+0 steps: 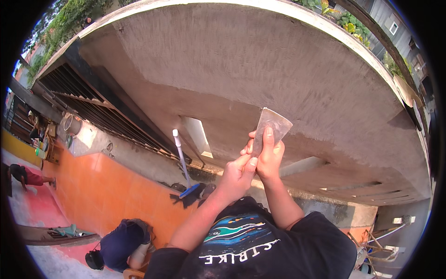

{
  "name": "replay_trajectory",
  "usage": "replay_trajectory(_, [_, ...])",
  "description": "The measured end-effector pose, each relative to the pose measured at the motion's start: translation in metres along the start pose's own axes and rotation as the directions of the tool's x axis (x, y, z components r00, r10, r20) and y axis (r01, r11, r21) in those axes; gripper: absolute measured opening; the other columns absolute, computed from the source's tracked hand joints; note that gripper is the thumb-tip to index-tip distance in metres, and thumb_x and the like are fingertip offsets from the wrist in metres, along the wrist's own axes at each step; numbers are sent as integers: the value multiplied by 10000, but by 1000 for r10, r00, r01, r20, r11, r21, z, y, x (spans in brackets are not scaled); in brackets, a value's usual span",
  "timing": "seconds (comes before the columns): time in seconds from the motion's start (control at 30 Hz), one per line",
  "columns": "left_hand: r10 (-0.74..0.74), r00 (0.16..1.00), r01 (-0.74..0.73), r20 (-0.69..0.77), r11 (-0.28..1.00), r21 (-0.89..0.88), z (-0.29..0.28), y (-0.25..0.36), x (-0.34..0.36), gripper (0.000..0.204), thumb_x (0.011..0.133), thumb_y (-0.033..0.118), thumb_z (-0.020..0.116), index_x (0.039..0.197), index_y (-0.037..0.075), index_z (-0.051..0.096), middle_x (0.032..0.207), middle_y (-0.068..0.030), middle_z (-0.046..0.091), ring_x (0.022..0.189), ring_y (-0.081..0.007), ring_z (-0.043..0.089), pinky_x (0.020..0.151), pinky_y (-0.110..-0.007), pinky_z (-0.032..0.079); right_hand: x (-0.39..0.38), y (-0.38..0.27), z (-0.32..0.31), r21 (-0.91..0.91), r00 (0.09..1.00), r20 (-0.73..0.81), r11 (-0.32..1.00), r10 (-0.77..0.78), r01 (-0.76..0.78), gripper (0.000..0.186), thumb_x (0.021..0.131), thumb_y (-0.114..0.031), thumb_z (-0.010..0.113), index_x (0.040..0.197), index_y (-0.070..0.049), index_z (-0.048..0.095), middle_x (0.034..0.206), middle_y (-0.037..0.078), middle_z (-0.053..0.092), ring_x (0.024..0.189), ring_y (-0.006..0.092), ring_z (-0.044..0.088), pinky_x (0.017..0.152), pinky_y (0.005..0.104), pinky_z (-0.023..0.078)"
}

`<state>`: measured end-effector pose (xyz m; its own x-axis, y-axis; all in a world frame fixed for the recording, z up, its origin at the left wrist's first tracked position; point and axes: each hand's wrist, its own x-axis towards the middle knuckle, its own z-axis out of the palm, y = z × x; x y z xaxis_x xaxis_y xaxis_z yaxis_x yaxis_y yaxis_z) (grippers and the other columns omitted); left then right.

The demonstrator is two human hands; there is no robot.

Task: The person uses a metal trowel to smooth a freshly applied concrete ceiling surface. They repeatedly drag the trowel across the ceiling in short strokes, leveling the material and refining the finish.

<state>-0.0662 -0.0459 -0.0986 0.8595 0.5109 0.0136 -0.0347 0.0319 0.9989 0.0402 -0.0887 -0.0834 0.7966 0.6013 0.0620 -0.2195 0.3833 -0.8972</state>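
Head view: In front of a long grey-brown wall [223,56], a person's left hand [239,176] and right hand [270,153] grip a flat grey blade [277,124], held up just right of the scene's middle with its broad edge pointing far. The right thumb lies along the blade's face; the left hand is closed about the lower end, where fingers hide what they wrap. The step in hand looks to be steadying the blade before the wall; whether its edge touches the surface cannot be told. Any move from this hold would seem to call for a firm grip and fingers clear of that edge.

Counted from large to small: one wall, with at least two wide openings [200,137] and narrower slits [350,187] farther right, their total unclear; one orange floor [107,186] at left; one dark barred gate [93,104], left; a bent-over co-worker in dark blue [121,244] at near left and a co-worker in red [33,176] at the left margin, two in plain sight; one broom [183,158] left of the hands; one grey bucket [72,124], far left; two gripping hands; one blade.
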Motion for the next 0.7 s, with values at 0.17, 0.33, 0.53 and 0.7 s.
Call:
replay_trajectory(0.17, [61, 998, -62, -22, 997, -41, 9, -6, 1, 386, 1062, 315, 394, 817, 46, 524, 609, 32, 466, 545, -48, 437, 492, -243, 364, -1, 7, -7, -38, 999, -18, 999, 32, -33, 519, 1024, -442, 481, 909, 49, 602, 582, 74, 560, 536, 168, 599, 514, 301, 502])
replay_trajectory(0.33, [23, 999, -21, 32, 997, -71, 5, 0, 12, 367, 1060, 296, 402, 860, 21, 539, 633, 19, 489, 574, -58, 455, 519, -255, 386, 6, -6, 1, -93, 999, -36, 995, 37, -41, 501, 1028, -424, 483, 901, 42, 616, 583, 68, 564, 541, 155, 600, 515, 295, 500])
replay_trajectory(0.53, [183, 980, -182, 74, 983, -23, 6, 27, 38, 414, 1060, 336, 410, 825, 25, 548, 639, 14, 510, 558, -59, 474, 501, -236, 391, 22, -51, 12, -70, 989, -7, 987, -146, 145, 464, 1037, -377, 482, 912, 46, 626, 601, 73, 586, 560, 153, 610, 533, 295, 509])
replay_trajectory(0.7, [68, 990, -56, 124, 993, -101, 9, 21, 10, 403, 1066, 350, 392, 875, 30, 544, 647, 13, 489, 535, -47, 453, 484, -219, 383, 1, -43, 3, -101, 997, -22, 992, 80, -81, 446, 1045, -361, 463, 922, 36, 625, 644, 80, 600, 574, 152, 614, 556, 296, 522])
